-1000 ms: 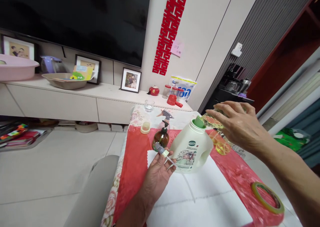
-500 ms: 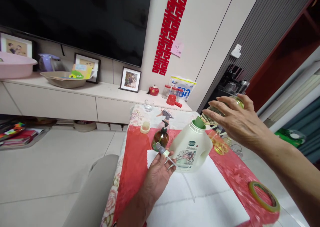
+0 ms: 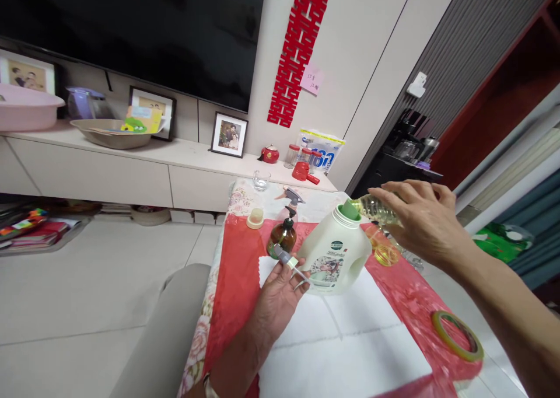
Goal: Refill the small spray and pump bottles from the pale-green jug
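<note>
My right hand (image 3: 422, 220) is closed round a clear bottle of yellow liquid (image 3: 374, 208), tipped sideways with its mouth at the green spout of a white detergent jug (image 3: 335, 255). The jug stands on white paper on a red tablecloth (image 3: 236, 264). My left hand (image 3: 280, 296) sits against the jug's lower left side and pinches a pump head with a long thin tube (image 3: 294, 265). An amber pump bottle (image 3: 282, 236) stands just behind my left hand.
A green tape roll (image 3: 457, 335) lies at the table's right edge. A small glass of yellow liquid (image 3: 384, 252), a spray head (image 3: 292, 196), a cap (image 3: 255, 217) and a glass (image 3: 261, 180) sit farther back. A low cabinet (image 3: 131, 170) holds frames, basins and jars.
My right hand has lowered slightly and tilted the clear bottle flatter against the jug's spout. My left hand has stayed against the jug, holding the pump head.
</note>
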`<state>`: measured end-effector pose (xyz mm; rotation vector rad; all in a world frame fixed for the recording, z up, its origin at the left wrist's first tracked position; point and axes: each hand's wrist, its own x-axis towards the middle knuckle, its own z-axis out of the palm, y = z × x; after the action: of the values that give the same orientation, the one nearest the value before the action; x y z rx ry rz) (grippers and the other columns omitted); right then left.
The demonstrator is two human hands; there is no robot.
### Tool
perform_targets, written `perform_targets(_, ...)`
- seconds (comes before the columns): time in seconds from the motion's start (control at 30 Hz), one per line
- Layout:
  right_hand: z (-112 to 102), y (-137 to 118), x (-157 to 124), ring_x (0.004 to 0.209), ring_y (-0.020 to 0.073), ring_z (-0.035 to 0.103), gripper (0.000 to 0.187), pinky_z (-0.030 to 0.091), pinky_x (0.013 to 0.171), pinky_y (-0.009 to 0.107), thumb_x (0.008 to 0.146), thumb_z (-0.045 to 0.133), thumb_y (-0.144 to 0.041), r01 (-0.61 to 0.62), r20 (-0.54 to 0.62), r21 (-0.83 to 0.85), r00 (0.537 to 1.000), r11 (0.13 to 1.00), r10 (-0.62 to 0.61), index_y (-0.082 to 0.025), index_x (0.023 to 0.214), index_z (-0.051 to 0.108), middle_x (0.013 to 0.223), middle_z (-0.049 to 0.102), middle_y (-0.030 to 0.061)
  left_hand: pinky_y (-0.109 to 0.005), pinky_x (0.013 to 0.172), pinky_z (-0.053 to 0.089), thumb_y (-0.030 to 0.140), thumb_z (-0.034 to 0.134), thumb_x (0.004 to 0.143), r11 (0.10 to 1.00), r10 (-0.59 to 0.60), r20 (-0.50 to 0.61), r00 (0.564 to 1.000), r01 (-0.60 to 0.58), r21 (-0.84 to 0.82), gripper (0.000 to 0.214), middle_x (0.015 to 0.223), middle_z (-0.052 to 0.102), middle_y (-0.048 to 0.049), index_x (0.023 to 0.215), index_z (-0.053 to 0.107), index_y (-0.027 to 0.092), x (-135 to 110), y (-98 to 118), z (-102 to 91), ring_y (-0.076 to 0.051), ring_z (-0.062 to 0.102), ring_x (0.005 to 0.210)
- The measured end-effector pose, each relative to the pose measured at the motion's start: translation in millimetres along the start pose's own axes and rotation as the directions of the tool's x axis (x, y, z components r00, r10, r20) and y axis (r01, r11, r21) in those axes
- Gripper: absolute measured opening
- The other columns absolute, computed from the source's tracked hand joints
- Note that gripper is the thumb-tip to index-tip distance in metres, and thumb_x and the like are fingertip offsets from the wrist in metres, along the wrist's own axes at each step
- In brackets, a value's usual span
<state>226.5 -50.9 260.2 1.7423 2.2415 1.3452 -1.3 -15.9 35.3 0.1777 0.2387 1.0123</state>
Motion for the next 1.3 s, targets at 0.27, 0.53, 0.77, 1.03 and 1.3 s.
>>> perform_targets(0.27,5,-43,-103,0.12,0.0317,0.056,0.069,0.049,0.094,0.047,0.088,0.06,-0.061,-0.395,0.253,0.546,0.918,0.739,0.305,-0.029,0.147,0.044,0.138,0.055,0.0077,-0.036,0.091,0.053,0.02,0.071,0.087,0.995,0.092,0.004,0.996,-0.091,-0.047,0.023,0.103,0.071,-0.0032,0.109,0.066,0.023,5,6,0.5,-0.018,0.069,0.097)
perform_targets(0.53,37,-128,-180,0.123,0.0295,0.055,0.064,0.049,0.1,0.048,0.087,0.061,-0.049,-0.525,0.441,0.573,0.845,0.63,0.302,-0.026,0.144,0.045,0.136,0.056,0.0087,-0.037,0.098,0.051,0.023,0.06,0.095,0.99,0.124,-0.08,0.989,-0.129,-0.055,0.03,0.1,0.072,-0.0027,0.126,0.06,0.025,7,13,5.6,-0.017,0.07,0.098)
perform_targets(0.77,42,-141,-178,0.126,0.0299,0.05,0.066,0.046,0.102,0.051,0.089,0.06,-0.044,-0.498,0.439,0.57,0.857,0.654,0.27,-0.029,0.149,0.035,0.138,0.052,0.0088,-0.039,0.098,0.049,0.02,0.069,0.089,0.989,0.149,-0.027,0.988,-0.149,0.009,0.029,0.099,0.072,-0.0039,0.118,0.062,0.022,6,10,1.9,-0.02,0.07,0.097)
perform_targets(1.03,34,-158,-152,0.12,0.0289,0.052,0.065,0.051,0.091,0.047,0.091,0.06,-0.041,-0.493,0.433,0.589,0.862,0.641,0.265,-0.03,0.15,0.036,0.133,0.047,0.0125,-0.038,0.095,0.047,0.026,0.086,0.072,0.973,0.058,0.141,0.988,-0.087,0.212,0.039,0.097,0.073,-0.0064,0.105,0.067,0.016,-3,-10,5.2,-0.02,0.069,0.092)
perform_targets(1.3,35,-170,-138,0.123,0.0293,0.052,0.069,0.046,0.094,0.048,0.091,0.059,-0.052,-0.395,0.287,0.631,0.919,0.668,0.272,-0.029,0.151,0.033,0.135,0.052,0.0098,-0.039,0.102,0.042,0.032,0.082,0.076,0.958,-0.01,0.27,0.963,-0.068,0.278,0.035,0.1,0.072,-0.0062,0.104,0.068,0.016,-8,-20,6.8,-0.023,0.065,0.104)
